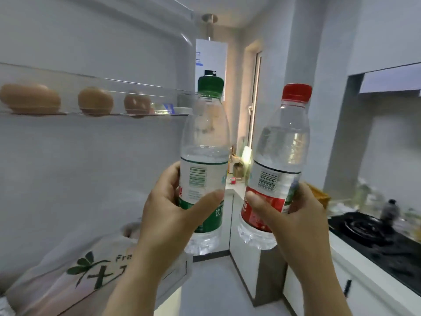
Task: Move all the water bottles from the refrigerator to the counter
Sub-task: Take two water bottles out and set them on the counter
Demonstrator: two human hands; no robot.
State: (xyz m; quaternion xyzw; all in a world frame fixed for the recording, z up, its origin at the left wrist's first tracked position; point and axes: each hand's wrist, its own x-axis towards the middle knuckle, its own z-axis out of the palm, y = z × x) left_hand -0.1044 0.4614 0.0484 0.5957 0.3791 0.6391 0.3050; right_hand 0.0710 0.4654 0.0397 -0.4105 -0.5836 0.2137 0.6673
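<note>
left hand grips green-cap water bottle round the label, thumb across front. right hand grips red-cap water bottle the same way. both bottles upright, in the air, side by side, not touching, in front of the open refrigerator. printed plastic bag low left. three eggs on clear shelf upper left. counter with black stove at right, no bottle on it. white water heater on far wall.
</note>
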